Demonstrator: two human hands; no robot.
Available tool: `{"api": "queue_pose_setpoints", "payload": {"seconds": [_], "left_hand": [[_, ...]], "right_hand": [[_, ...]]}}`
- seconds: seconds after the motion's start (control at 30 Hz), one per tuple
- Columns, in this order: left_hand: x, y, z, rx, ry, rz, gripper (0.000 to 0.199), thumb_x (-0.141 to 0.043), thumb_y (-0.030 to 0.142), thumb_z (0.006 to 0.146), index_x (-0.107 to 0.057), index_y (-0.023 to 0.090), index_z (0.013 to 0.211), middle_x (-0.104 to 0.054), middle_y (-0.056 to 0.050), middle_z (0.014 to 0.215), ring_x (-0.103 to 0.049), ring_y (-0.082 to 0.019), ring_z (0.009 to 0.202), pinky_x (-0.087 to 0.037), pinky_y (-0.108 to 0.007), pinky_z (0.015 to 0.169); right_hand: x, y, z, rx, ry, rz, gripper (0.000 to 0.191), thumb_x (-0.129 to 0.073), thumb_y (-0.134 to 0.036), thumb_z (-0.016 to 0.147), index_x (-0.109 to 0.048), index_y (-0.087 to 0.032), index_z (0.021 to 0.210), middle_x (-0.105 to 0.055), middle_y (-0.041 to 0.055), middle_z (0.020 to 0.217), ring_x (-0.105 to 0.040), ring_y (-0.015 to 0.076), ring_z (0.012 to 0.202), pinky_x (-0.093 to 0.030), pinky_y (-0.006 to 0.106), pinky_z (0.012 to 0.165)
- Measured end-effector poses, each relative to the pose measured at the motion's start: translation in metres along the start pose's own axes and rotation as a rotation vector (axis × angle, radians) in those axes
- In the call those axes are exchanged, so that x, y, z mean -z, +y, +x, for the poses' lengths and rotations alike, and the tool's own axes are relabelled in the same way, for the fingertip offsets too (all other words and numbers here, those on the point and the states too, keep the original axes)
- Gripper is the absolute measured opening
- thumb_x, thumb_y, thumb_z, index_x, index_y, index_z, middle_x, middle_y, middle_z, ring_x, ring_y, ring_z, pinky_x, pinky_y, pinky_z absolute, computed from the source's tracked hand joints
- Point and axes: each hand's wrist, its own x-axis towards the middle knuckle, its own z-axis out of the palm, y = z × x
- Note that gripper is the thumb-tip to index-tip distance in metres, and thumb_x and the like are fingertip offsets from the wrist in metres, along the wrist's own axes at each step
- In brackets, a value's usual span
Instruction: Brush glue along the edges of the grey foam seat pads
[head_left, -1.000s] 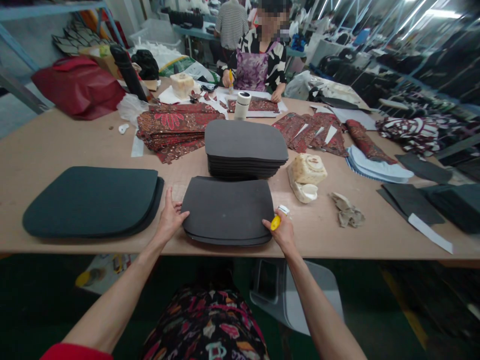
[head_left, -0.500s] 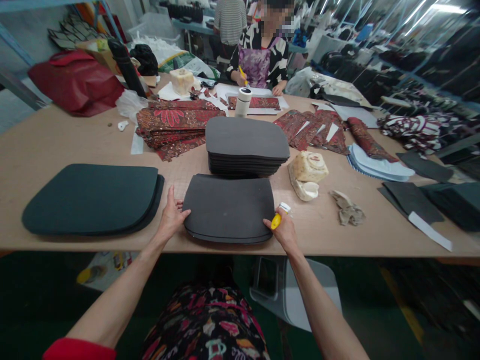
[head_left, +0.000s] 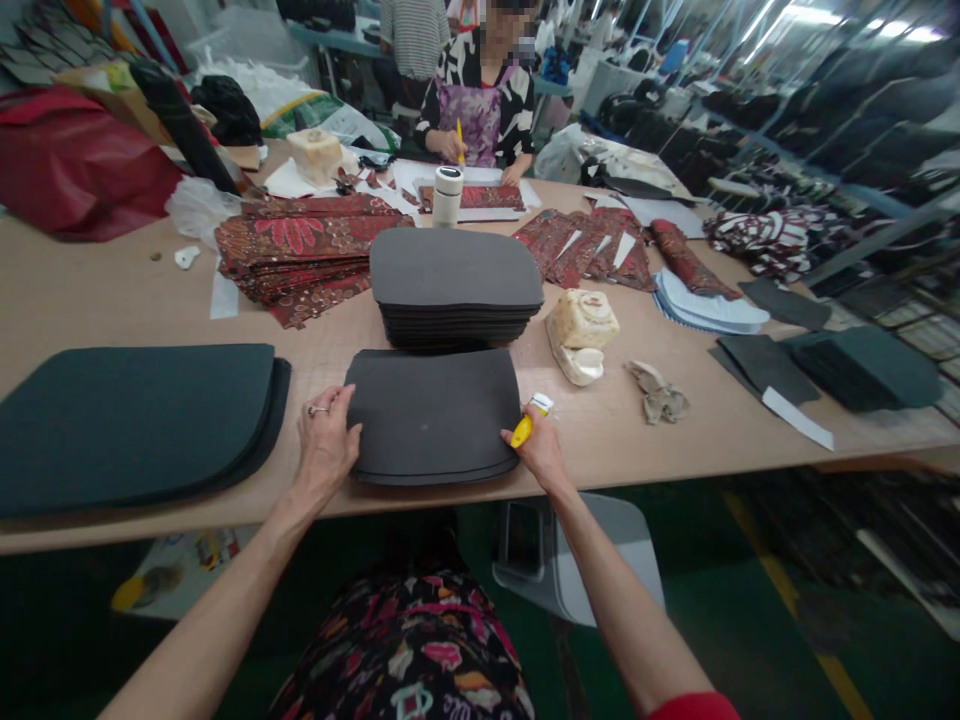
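Green sheets (head_left: 135,425) are lying on the bench (head_left: 112,290). The left hand (head_left: 326,445) is touching the near stack's (head_left: 433,415) left edge, thumb and fingers standing apart. The near stack is lying flat between both hands, a taller stack (head_left: 456,270) sitting just behind. The right hand's (head_left: 544,458) fingers are clamping a yellow tool (head_left: 523,432), its thumb touching the near stack's right edge.

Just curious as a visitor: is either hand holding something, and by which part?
The right hand holds a white-ended tool by its yellow handle and touches the right edge of the front grey stack; the left hand touches its left edge.
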Motion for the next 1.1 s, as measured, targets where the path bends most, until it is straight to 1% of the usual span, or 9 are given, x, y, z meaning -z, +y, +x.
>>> {"api": "queue_pose_setpoints", "payload": {"seconds": [0.03,0.1,0.17,0.2,0.27,0.37,0.53,0.77,1.1], "left_hand": [[-0.004,0.009,-0.004,-0.127,-0.054,0.021,0.043,-0.054,0.02,0.08,-0.051,0.018,0.123,-0.052,-0.014,0.118,-0.046,-0.03,0.112,-0.037,-0.052,0.097],[-0.016,0.027,-0.014,-0.342,-0.229,-0.006,0.034,-0.053,0.022,0.084,-0.056,0.02,0.118,-0.056,-0.011,0.113,-0.051,-0.025,0.105,-0.044,-0.044,0.093],[-0.03,0.037,-0.024,-0.45,-0.369,-0.028,0.031,-0.054,0.021,0.084,-0.059,0.022,0.114,-0.059,-0.009,0.111,-0.054,-0.023,0.1,-0.047,-0.04,0.088],[-0.036,0.04,-0.028,-0.468,-0.398,-0.022,0.03,-0.055,0.02,0.083,-0.06,0.022,0.112,-0.06,-0.009,0.11,-0.054,-0.022,0.098,-0.048,-0.039,0.086],[-0.045,0.04,-0.032,-0.467,-0.4,-0.008,0.027,-0.054,0.019,0.083,-0.063,0.021,0.109,-0.061,-0.01,0.109,-0.054,-0.023,0.097,-0.049,-0.039,0.083],[-0.05,0.034,-0.032,-0.474,-0.399,0.003,0.026,-0.053,0.021,0.085,-0.063,0.02,0.108,-0.061,-0.011,0.108,-0.053,-0.023,0.097,-0.049,-0.039,0.082],[-0.051,0.03,-0.029,-0.492,-0.4,0.02,0.026,-0.05,0.022,0.087,-0.062,0.021,0.11,-0.061,-0.01,0.109,-0.052,-0.023,0.097,-0.048,-0.039,0.083],[-0.051,0.03,-0.027,-0.523,-0.391,0.034,0.026,-0.05,0.026,0.086,-0.062,0.022,0.109,-0.061,-0.009,0.108,-0.051,-0.023,0.097,-0.048,-0.037,0.082],[-0.052,0.033,-0.024,-0.564,-0.37,0.112,0.026,-0.049,0.027,0.087,-0.063,0.02,0.108,-0.061,-0.009,0.107,-0.053,-0.022,0.095,-0.049,-0.034,0.081]], "right_hand": [[0.0,0.0,0.0,-0.002,0.0,0.0,0.044,-0.062,-0.036,0.067,-0.056,-0.016,0.105,-0.062,0.005,0.078,-0.056,0.02,0.07,-0.04,0.029,0.062],[0.0,-0.001,0.0,-0.007,0.0,0.001,0.043,-0.062,-0.035,0.067,-0.056,-0.017,0.105,-0.062,0.0051,0.079,-0.057,0.0199,0.07,-0.041,0.029,0.063],[0.001,-0.002,0.001,-0.011,0.001,0.005,0.043,-0.063,-0.034,0.066,-0.056,-0.017,0.105,-0.063,0.0054,0.081,-0.057,0.0203,0.072,-0.041,0.03,0.065],[0.001,-0.002,0.001,-0.015,0.003,0.007,0.043,-0.063,-0.034,0.066,-0.057,-0.017,0.105,-0.063,0.0056,0.081,-0.057,0.0206,0.073,-0.042,0.03,0.065],[0.003,-0.003,0.002,-0.024,0.006,0.016,0.043,-0.063,-0.035,0.067,-0.057,-0.017,0.106,-0.063,0.0055,0.082,-0.058,0.0209,0.074,-0.042,0.03,0.066],[0.005,-0.003,0.003,-0.036,0.011,0.041,0.043,-0.061,-0.036,0.069,-0.057,-0.016,0.107,-0.063,0.0056,0.081,-0.058,0.0201,0.072,-0.042,0.03,0.066],[0.006,-0.003,0.005,-0.059,0.024,0.087,0.045,-0.062,-0.033,0.069,-0.057,-0.015,0.109,-0.064,0.0064,0.086,-0.058,0.0186,0.073,-0.042,0.028,0.067],[0.007,-0.004,0.008,-0.084,0.023,0.098,0.04,-0.066,-0.03,0.068,-0.058,-0.017,0.105,-0.063,0.0022,0.078,-0.057,0.0169,0.071,-0.041,0.026,0.066],[0.004,-0.004,0.011,-0.099,0.056,0.084,0.036,-0.068,-0.023,0.068,-0.058,-0.019,0.102,-0.064,0.0011,0.084,-0.059,0.016,0.075,-0.043,0.026,0.068]]}}
